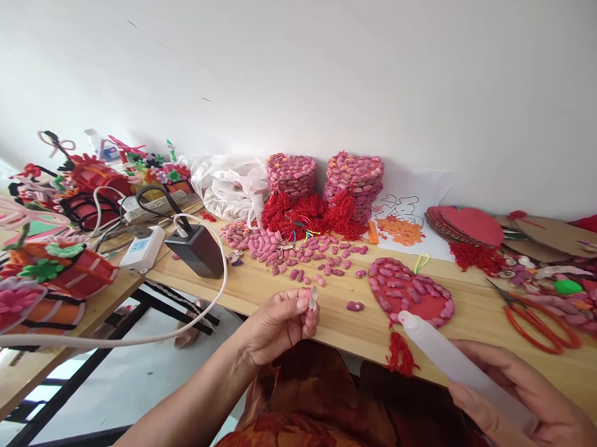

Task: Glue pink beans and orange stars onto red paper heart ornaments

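Note:
My right hand (514,395) grips a translucent white squeeze bottle (464,365), its nozzle tilted up toward the heart. Between the thumb and fingers of my left hand (286,319) is a small clear cap (314,296). In front of the nozzle, a red heart-shaped board (427,309) lies on the table, partly covered with pink peanuts in their shells. A red tassel (400,354) hangs from its lower tip over the table edge, and a yellow loop (421,263) sits at its top. One loose peanut (355,306) lies between my hands.
Loose peanuts (277,249) spread before two stacks of peanut-covered pieces (355,176) with red tassels. Orange scissors (538,319) lie right, near stacked red hearts (466,225). Orange cutouts (401,232) rest on white paper. A black adapter (197,250) and white cable (223,273) are left.

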{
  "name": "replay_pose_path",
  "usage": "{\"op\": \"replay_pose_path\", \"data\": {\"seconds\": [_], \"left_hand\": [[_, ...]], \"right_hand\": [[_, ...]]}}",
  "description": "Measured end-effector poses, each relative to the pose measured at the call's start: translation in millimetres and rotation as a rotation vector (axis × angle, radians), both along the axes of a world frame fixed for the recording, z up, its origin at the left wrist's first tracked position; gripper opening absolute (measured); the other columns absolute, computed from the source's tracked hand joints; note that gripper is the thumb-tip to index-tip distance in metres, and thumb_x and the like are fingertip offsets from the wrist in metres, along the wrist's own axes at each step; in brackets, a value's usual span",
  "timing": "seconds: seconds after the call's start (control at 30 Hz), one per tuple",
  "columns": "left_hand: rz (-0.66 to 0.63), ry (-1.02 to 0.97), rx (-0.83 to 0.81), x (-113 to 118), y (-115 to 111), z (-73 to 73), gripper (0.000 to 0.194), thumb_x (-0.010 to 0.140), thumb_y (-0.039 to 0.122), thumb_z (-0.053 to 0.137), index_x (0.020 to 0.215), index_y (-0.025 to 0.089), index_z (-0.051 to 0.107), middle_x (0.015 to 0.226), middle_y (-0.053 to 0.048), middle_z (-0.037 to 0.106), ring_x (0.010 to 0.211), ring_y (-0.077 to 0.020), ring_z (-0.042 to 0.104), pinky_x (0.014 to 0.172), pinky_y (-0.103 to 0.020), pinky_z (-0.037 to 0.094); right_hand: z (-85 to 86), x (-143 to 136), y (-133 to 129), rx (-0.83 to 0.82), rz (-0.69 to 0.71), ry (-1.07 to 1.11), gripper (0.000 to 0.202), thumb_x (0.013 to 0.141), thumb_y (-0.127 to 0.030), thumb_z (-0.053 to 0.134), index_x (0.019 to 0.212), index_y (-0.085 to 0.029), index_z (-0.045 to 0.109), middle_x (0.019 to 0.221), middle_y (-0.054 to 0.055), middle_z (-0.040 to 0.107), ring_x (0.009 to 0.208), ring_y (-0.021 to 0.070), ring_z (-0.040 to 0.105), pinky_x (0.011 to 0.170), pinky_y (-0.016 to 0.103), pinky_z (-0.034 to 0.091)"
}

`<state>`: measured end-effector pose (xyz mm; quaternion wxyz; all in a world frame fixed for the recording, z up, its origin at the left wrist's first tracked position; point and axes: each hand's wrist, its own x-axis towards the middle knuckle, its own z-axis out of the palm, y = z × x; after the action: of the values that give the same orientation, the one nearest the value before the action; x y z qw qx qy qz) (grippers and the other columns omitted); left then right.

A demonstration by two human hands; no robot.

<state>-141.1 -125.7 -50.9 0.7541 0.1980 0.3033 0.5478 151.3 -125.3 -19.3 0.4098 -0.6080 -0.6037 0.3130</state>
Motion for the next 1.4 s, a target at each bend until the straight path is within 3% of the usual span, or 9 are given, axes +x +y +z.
{"op": "replay_pose_path", "data": {"seconds": [0.1,0.2,0.33,0.57,0.77,1.07,1.4], "left_hand": [[0.001,-0.016,-0.013,2,-1,-1.3,0.025,0.072,0.025,0.085,0.079,0.012,0.064,0.069,0.000,0.057,0.064,-0.0076,0.053,0.062,-0.020,0.042],[0.008,-0.015,-0.039,5,-2,-2.2,0.024,0.071,0.024,0.085,0.079,0.012,0.066,0.070,-0.001,0.059,0.065,-0.0073,0.055,0.064,-0.019,0.043],[-0.019,0.070,-0.014,10,-3,-1.3,0.025,0.070,0.026,0.087,0.076,0.012,0.068,0.068,-0.001,0.060,0.063,-0.0078,0.055,0.063,-0.020,0.043],[-0.027,0.308,0.068,15,-3,8.7,0.026,0.067,0.026,0.088,0.081,0.012,0.072,0.067,-0.001,0.063,0.061,-0.0073,0.052,0.063,-0.020,0.040],[-0.047,0.461,0.123,14,-4,16.6,0.023,0.068,0.025,0.088,0.080,0.013,0.073,0.072,0.000,0.066,0.065,-0.0059,0.053,0.065,-0.018,0.039],[-0.117,0.552,0.160,14,-5,27.6,0.020,0.072,0.026,0.085,0.080,0.013,0.072,0.070,0.001,0.065,0.061,-0.0048,0.048,0.058,-0.017,0.036],[-0.122,0.513,0.128,15,-6,20.9,0.023,0.070,0.028,0.086,0.081,0.013,0.073,0.069,0.001,0.065,0.061,-0.0056,0.049,0.059,-0.017,0.036]], "right_hand": [[-1.7,7,0,-0.090,0.073,0.018,0.041,0.070,-0.056,0.074,0.100,-0.028,0.072,0.092,0.002,0.077,0.070,0.0219,0.070,0.060,0.024,0.057],[-3.9,17,3,-0.096,0.237,-0.073,0.042,0.069,-0.054,0.075,0.103,-0.029,0.072,0.096,0.003,0.077,0.077,0.0240,0.074,0.061,0.024,0.060],[6.3,17,6,0.058,0.311,-0.234,0.039,0.076,-0.048,0.072,0.110,-0.028,0.069,0.110,0.003,0.075,0.097,0.0259,0.072,0.077,0.026,0.061],[34.6,3,7,0.237,0.460,-0.364,0.031,0.084,-0.039,0.067,0.114,-0.030,0.063,0.106,0.000,0.074,0.091,0.0211,0.071,0.074,0.024,0.058],[40.4,2,11,0.381,0.501,-0.365,0.030,0.084,-0.040,0.067,0.113,-0.035,0.063,0.103,-0.003,0.072,0.089,0.0182,0.071,0.073,0.023,0.058],[49.6,-2,13,0.413,0.558,-0.391,0.027,0.086,-0.032,0.067,0.113,-0.034,0.061,0.103,-0.002,0.072,0.090,0.0175,0.070,0.077,0.025,0.057],[47.6,-3,16,0.420,0.524,-0.421,0.026,0.086,-0.030,0.068,0.112,-0.033,0.061,0.101,-0.002,0.072,0.087,0.0165,0.071,0.074,0.025,0.055]]}}
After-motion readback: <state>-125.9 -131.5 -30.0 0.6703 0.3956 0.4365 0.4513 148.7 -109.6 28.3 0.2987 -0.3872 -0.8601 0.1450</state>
